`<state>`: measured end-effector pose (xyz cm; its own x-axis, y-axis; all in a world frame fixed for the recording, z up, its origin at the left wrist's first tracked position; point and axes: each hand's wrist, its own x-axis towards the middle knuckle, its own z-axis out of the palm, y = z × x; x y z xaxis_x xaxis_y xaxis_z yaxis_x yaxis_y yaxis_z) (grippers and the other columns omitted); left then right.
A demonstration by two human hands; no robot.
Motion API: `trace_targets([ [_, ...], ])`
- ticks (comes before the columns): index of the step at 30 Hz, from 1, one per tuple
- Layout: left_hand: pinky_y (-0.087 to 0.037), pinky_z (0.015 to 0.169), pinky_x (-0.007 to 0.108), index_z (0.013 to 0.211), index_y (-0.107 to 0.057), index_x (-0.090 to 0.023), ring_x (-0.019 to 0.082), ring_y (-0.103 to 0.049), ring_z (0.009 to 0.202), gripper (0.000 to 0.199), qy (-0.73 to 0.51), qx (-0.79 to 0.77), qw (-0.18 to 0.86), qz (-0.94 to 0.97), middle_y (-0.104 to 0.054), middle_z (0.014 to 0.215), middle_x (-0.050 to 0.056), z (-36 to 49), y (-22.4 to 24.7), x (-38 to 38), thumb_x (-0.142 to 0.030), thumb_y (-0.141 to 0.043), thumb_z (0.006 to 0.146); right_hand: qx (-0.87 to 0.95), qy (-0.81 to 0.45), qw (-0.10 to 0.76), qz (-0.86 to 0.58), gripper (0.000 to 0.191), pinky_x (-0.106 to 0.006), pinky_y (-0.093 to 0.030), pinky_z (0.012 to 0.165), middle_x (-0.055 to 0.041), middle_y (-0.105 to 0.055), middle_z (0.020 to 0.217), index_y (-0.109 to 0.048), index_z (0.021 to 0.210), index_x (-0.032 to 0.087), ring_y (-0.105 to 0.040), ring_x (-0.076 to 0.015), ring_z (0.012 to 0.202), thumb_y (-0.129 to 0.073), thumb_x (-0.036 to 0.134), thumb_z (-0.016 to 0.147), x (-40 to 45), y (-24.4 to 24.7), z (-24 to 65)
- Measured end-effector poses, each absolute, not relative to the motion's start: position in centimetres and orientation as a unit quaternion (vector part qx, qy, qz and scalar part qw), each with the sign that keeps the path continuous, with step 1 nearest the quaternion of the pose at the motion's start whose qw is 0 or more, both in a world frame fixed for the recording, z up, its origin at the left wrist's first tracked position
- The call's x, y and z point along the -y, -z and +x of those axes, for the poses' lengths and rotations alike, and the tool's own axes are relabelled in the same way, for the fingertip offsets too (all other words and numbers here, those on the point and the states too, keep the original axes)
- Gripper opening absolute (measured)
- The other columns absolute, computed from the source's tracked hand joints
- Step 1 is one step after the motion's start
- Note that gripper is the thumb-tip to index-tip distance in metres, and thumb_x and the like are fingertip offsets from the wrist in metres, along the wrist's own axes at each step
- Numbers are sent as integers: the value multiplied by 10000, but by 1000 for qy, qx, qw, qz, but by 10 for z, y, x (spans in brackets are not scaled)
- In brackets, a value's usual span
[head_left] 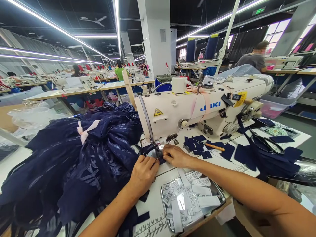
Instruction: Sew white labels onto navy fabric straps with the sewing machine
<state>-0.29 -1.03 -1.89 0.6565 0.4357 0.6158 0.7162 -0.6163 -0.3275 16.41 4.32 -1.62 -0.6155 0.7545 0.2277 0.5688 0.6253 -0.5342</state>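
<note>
A white sewing machine (172, 108) stands across the table. At its needle end, my left hand (144, 171) is closed, fingertips pressed on a small dark fabric piece (161, 160) beside the presser foot (158, 150). My right hand (176, 156) is closed over the same piece from the right, its fingers bent just by the foot. The two hands are a little apart. Left of them lies a large heap of navy lace fabric (98, 158), tied with a pale pink strip (86, 130). Below my right hand sits a metal tray (165, 215) of white printed labels (191, 197).
Small navy fabric pieces (197, 144) and an orange-handled tool (214, 146) lie right of the needle. Black scissors (266, 143) rest farther right on more navy fabric. A clear plastic bin (274, 107) stands beyond the table. People work at machines in the background.
</note>
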Motion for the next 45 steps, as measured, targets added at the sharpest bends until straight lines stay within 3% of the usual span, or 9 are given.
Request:
trace_targets([
  [16, -299, 556, 290, 612, -543, -134, 140, -450, 469, 296, 139, 317, 341, -874, -516, 512, 8, 6, 15, 10, -23, -340, 797, 867, -206, 248, -381, 207, -247, -356, 646, -1, -482, 691, -400, 568, 163, -441, -121, 656, -496, 95, 737, -38, 22, 163],
  [23, -308, 554, 289, 615, -538, -129, 144, -471, 481, 278, 121, 324, 333, -877, -526, 522, 14, 6, 18, 10, -18, -347, 785, 870, -210, 254, -367, 151, -254, -394, 667, -10, -534, 705, -516, 612, 150, -493, -128, 690, -516, 103, 756, -38, 20, 165],
  [27, -314, 555, 291, 631, -543, -121, 145, -476, 485, 255, 114, 324, 333, -878, -535, 531, 21, 5, 20, 10, -20, -360, 779, 879, -230, 253, -332, 113, -262, -417, 757, -35, -589, 829, -623, 777, 145, -536, -133, 792, -525, 88, 768, -39, 22, 172],
  [30, -321, 556, 294, 640, -545, -116, 142, -479, 490, 252, 117, 313, 318, -887, -538, 538, 21, 5, 21, 8, -24, -359, 783, 907, -163, 215, -323, 158, -286, -422, 782, -60, -578, 920, -633, 870, 145, -520, -158, 857, -516, 90, 779, -31, 21, 173],
  [33, -329, 553, 299, 636, -543, -122, 141, -481, 500, 244, 116, 309, 290, -898, -538, 549, 18, 1, 18, 7, -33, -369, 782, 934, -29, 149, -324, 149, -318, -435, 732, -84, -556, 885, -621, 845, 125, -498, -192, 839, -506, 71, 766, -17, 18, 169],
  [36, -355, 587, 315, 634, -541, -136, 155, -517, 584, 211, 102, 315, 258, -908, -573, 632, 34, -8, 11, 9, -79, -406, 787, 945, 63, 86, -310, 142, -320, -447, 673, -104, -538, 859, -597, 843, 91, -485, -215, 824, -531, 50, 723, -9, 14, 165],
  [38, -380, 702, 354, 661, -547, -146, 188, -556, 765, 175, 105, 314, 226, -916, -619, 802, 60, -16, 6, 12, -113, -431, 788, 953, 95, 67, -278, 160, -304, -452, 640, -111, -536, 868, -587, 870, 80, -482, -217, 826, -505, 44, 738, -11, 12, 167],
  [41, -316, 914, 400, 733, -557, -159, 202, -504, 1027, 134, 127, 301, 167, -930, -606, 1049, 58, -23, 4, 16, -124, -441, 789, 970, 128, 64, -196, 201, -288, -455, 625, -110, -546, 898, -575, 933, 76, -484, -208, 836, -432, 47, 793, -24, 11, 175],
  [45, -340, 946, 346, 773, -561, -151, 172, -532, 1013, 127, 113, 324, 122, -931, -612, 1072, 61, -18, 14, 14, -79, -457, 763, 977, 142, 64, -144, 240, -285, -470, 663, -108, -569, 982, -553, 1029, 86, -500, -201, 887, -406, 85, 839, -46, 13, 184],
])
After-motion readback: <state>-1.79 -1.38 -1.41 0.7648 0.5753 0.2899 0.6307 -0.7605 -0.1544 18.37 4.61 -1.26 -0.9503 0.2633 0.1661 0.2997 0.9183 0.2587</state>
